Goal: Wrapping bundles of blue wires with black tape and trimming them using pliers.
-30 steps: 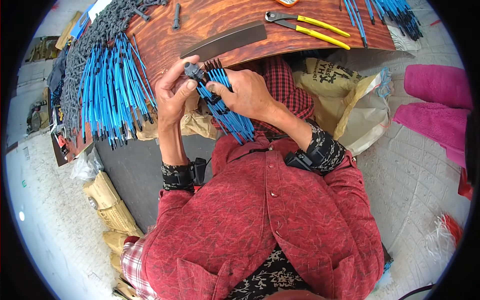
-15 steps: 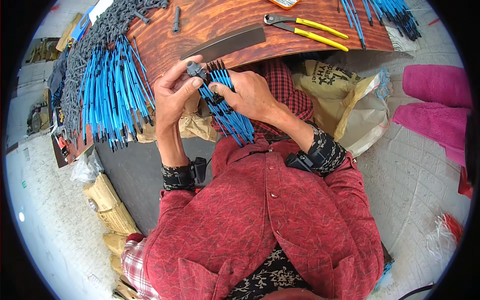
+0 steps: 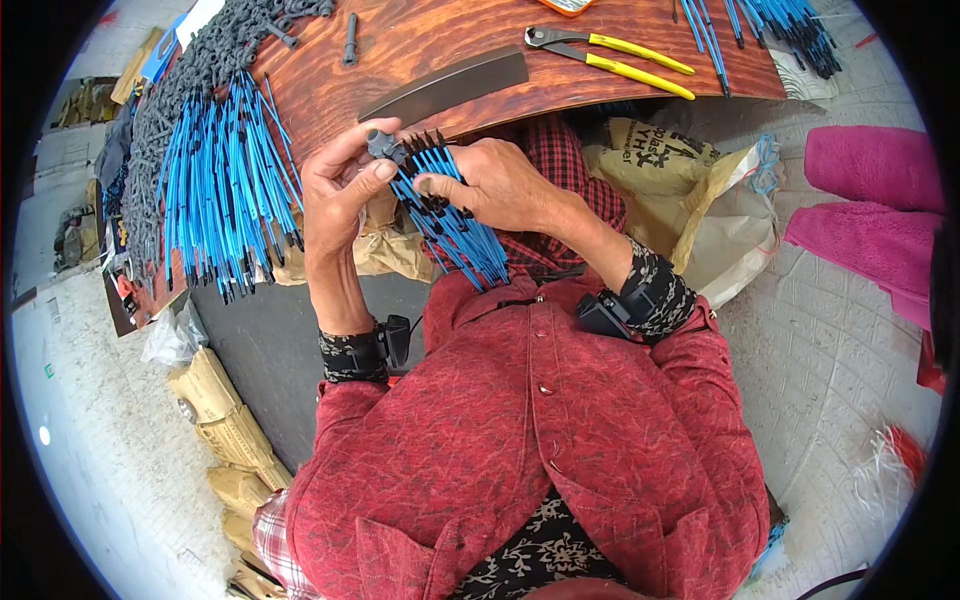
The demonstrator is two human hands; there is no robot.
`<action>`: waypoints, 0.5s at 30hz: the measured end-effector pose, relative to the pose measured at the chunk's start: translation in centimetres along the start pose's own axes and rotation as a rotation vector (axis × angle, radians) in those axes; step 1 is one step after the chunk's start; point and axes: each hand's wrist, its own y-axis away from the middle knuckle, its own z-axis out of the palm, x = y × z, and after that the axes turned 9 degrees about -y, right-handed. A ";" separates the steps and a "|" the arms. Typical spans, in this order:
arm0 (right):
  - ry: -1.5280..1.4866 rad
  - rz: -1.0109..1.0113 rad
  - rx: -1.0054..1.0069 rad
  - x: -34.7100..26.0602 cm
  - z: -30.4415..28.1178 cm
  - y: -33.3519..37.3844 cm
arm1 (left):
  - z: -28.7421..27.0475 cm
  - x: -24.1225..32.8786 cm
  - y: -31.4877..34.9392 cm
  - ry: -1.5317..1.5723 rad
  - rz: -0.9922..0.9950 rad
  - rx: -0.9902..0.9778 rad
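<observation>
Between thumb and fingers, my left hand (image 3: 338, 185) pinches a small grey plastic fitting (image 3: 384, 146) with a round end. My right hand (image 3: 502, 185) is closed around a bundle of thin blue rods (image 3: 462, 245) with black tips and black bands. The bundle slants down toward my lap, its black tips pointing up beside the fitting. One blue rod seems to reach the fitting; whether it is seated inside cannot be made out. Both hands are held just off the near edge of the wooden table (image 3: 440, 50).
A grey pile of similar fittings (image 3: 160, 130) and many blue rods (image 3: 225, 190) lie at the left. On the table are a dark curved strip (image 3: 445, 87), a loose grey piece (image 3: 350, 38) and yellow-handled pincers (image 3: 620, 62). More blue rods (image 3: 790, 30) lie far right, above an open sack (image 3: 720, 230).
Both hands have shifted very slightly; the left hand with the fitting has moved a little left and down. The rods at the right hand's thumb are fanned slightly wider.
</observation>
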 end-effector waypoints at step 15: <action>-0.079 0.001 -0.083 0.0 -1.1 -0.6 | -0.4 -0.4 -0.7 0.200 -0.068 -0.063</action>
